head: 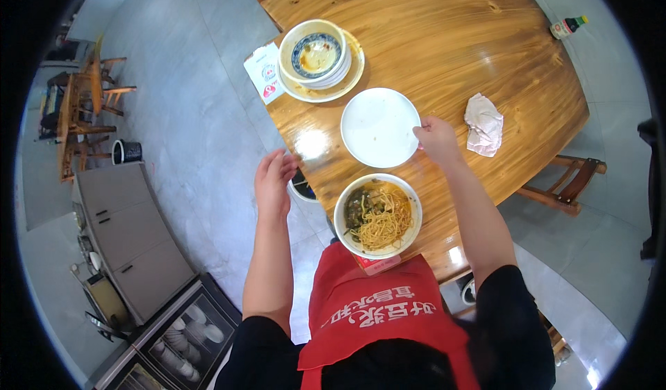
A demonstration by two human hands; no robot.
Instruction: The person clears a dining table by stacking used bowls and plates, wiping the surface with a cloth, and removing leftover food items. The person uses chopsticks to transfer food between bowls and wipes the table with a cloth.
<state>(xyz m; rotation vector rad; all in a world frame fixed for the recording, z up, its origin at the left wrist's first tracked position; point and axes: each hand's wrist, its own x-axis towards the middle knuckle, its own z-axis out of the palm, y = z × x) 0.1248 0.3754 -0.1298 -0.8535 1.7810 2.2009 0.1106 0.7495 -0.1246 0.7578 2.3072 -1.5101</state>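
My right hand [436, 139] grips the right rim of a round white plate [380, 128] with a few crumbs on it. Off the table's left edge is my left hand [274, 177], its fingers loosely curled and nothing seen in them. Nearer my red apron, a white bowl [339, 218] holds noodles, dark greens and brown broth. Beyond the plate, stacked used bowls [313, 52] stand on a soiled larger dish [359, 73]; the top bowl has a blue pattern and some oily liquid. A crumpled pale cloth or tissue [484, 125] lies to the right of my right hand.
The wooden table [432, 41] has a printed card [264, 73] at its left corner and a green-capped bottle [568, 26] at the far right edge. Below its left edge is a bin [303, 186], partly hidden. A wooden stool [567, 182] stands right; a grey cabinet [132, 234] stands left.
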